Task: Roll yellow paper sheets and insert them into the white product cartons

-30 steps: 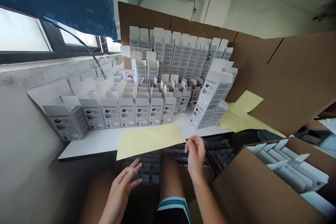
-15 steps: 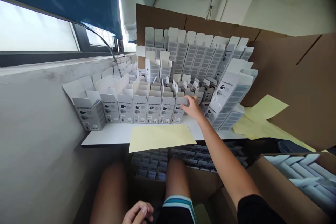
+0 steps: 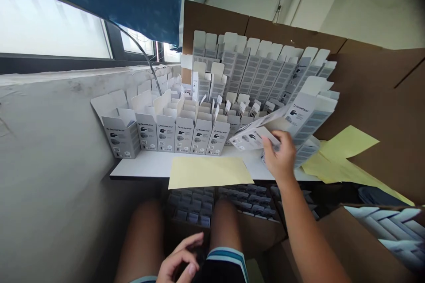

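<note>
My right hand (image 3: pixel 281 154) grips a small grey-and-white cardboard box (image 3: pixel 250 138) by its flap end, with the box tilted over to the left above the white table (image 3: pixel 146 167). Left of it stands a front row of upright boxes (image 3: pixel 186 135) of the same print, their top flaps raised. A taller box (image 3: pixel 300 112) leans just behind my right hand. Low over my lap, my left hand (image 3: pixel 181 258) hangs with its fingers apart and nothing in them. A yellow sheet (image 3: pixel 210 172) lies on the table's front edge.
More open boxes (image 3: pixel 259 68) are stacked behind, against a brown cardboard wall (image 3: pixel 361 79). Yellow sheets (image 3: pixel 345 150) lie at the right. Cartons packed with boxes stand under the table (image 3: pixel 189 208) and at the lower right (image 3: pixel 392 225). A cable (image 3: pixel 146 55) hangs at the left.
My right hand has taken the rightmost box out of the front row and moved it right, tipping it over. My left hand's fingers have spread. The view has shifted slightly.
</note>
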{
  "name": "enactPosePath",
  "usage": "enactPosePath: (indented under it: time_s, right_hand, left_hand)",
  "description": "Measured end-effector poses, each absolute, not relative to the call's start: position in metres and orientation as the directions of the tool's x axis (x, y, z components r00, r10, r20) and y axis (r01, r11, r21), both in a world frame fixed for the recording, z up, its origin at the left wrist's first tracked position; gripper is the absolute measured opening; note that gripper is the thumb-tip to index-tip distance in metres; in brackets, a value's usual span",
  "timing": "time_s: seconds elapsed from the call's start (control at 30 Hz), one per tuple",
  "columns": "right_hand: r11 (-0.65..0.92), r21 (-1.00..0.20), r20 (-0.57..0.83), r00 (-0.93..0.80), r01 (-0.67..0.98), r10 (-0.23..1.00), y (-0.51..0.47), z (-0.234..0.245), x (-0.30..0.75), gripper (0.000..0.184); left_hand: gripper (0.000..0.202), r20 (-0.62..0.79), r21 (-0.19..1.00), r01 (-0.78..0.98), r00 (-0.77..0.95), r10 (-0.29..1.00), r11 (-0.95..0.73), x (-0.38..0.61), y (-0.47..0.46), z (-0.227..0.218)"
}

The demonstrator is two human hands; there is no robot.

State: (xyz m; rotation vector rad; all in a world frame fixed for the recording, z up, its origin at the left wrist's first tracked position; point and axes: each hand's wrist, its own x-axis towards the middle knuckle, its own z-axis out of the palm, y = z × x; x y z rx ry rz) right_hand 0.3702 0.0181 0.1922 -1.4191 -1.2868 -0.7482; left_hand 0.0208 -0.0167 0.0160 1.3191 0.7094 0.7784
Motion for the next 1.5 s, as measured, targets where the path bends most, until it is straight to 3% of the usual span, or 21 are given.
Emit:
enactPosePath:
  time_s: [0.07, 0.17, 0.3, 0.4, 0.57, 0.7, 0.83, 0.93, 1.03, 1.1, 1.17, 1.2, 1.27, 1.37, 1.43, 1.5]
  right_hand:
    - [0.147, -0.166, 0.962, 0.127, 0.975, 0.243, -0.015, 0.197, 0.340, 0.009]
    - [0.243, -0.139, 0.950, 0.060, 0.960, 0.306, -0.054, 0.193, 0.295, 0.019]
    - [0.312, -0.287, 0.911, 0.157, 0.905, 0.381, -0.076, 0.155, 0.254, 0.027]
    - [0.324, -0.410, 0.885, 0.287, 0.853, 0.366, -0.079, 0.116, 0.237, 0.027]
    - [0.442, -0.506, 0.833, 0.287, 0.741, 0.473, -0.082, 0.092, 0.216, 0.023]
    - [0.419, -0.570, 0.787, 0.322, 0.707, 0.527, -0.080, 0.101, 0.204, 0.018]
    - [0.426, -0.528, 0.806, 0.275, 0.735, 0.524, -0.076, 0.111, 0.199, 0.018]
    - [0.481, -0.447, 0.821, 0.133, 0.754, 0.555, -0.077, 0.116, 0.197, 0.034]
    - [0.566, -0.343, 0.880, 0.045, 0.749, 0.473, -0.080, 0.117, 0.194, 0.054]
    - [0.575, -0.303, 0.937, 0.128, 0.760, 0.325, -0.081, 0.113, 0.192, 0.054]
    - [0.566, -0.366, 0.931, 0.302, 0.739, 0.208, -0.080, 0.105, 0.194, 0.052]
    - [0.577, -0.445, 0.892, 0.396, 0.684, 0.218, -0.079, 0.100, 0.197, 0.053]
    - [0.598, -0.645, 0.760, 0.481, 0.476, 0.436, -0.077, 0.085, 0.207, 0.066]
    - [0.481, -0.855, 0.515, 0.206, 0.194, 0.832, -0.074, 0.060, 0.224, 0.081]
    - [0.399, -0.899, 0.400, -0.033, 0.180, 0.916, -0.071, 0.047, 0.232, 0.060]
    - [0.342, -0.927, 0.327, -0.112, 0.157, 0.938, -0.067, 0.042, 0.233, 0.035]
  left_hand:
    - [0.035, 0.083, 0.995, -0.096, 0.662, 0.745, -0.025, 0.023, -0.008, 0.036]
    - [0.031, 0.167, 0.985, -0.148, 0.743, 0.649, -0.084, 0.031, 0.008, 0.059]
    - [0.023, 0.169, 0.979, -0.205, 0.827, 0.537, 0.007, 0.046, 0.017, 0.058]
    - [0.021, 0.154, 0.944, -0.267, 0.874, 0.460, 0.192, 0.053, 0.009, 0.031]
    - [0.028, 0.048, 0.870, -0.332, 0.794, 0.606, 0.365, 0.045, -0.010, -0.023]
    - [0.035, -0.039, 0.768, -0.386, 0.769, 0.639, 0.511, 0.038, -0.015, -0.033]
    - [0.029, -0.066, 0.726, -0.402, 0.767, 0.638, 0.559, 0.036, -0.014, -0.023]
    - [0.029, -0.064, 0.679, -0.424, 0.779, 0.624, 0.599, 0.031, -0.013, -0.017]
    - [0.028, -0.076, 0.647, -0.444, 0.771, 0.633, 0.619, 0.024, -0.009, -0.016]
    - [0.028, -0.082, 0.633, -0.455, 0.766, 0.638, 0.627, 0.021, -0.005, -0.016]
    - [0.028, -0.082, 0.607, -0.460, 0.775, 0.626, 0.648, 0.019, -0.003, -0.014]
    - [0.026, -0.075, 0.591, -0.462, 0.785, 0.615, 0.661, 0.018, -0.002, -0.012]
    - [0.022, -0.055, 0.561, -0.462, 0.807, 0.588, 0.687, 0.019, -0.001, -0.005]
    - [0.018, -0.027, 0.511, -0.447, 0.845, 0.533, 0.734, 0.022, -0.001, 0.009]
    - [0.018, -0.024, 0.488, -0.423, 0.868, 0.496, 0.764, 0.026, 0.000, 0.017]
    - [0.020, -0.041, 0.487, -0.397, 0.879, 0.474, 0.778, 0.030, 0.004, 0.024]
